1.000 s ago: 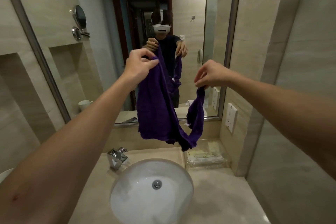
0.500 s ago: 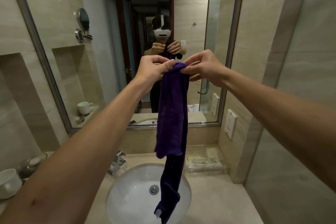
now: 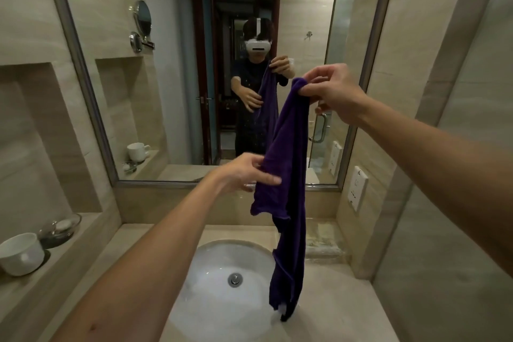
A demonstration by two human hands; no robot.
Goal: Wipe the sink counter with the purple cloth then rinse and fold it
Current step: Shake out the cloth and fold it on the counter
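Observation:
The purple cloth hangs doubled lengthwise in a long strip over the white sink basin, its lower end dangling just above the bowl. My right hand pinches its top end high up in front of the mirror. My left hand is lower, at the cloth's left edge about midway down, fingers nearly straight and touching the fabric. The beige counter surrounds the basin.
A white cup and a glass dish stand on the left ledge. A clear plastic packet lies at the back right of the counter. The mirror faces me; a wall socket is on the right.
My left hand has let go of the cloth's top and dropped to its middle. My right hand alone holds the top and has shifted to the right.

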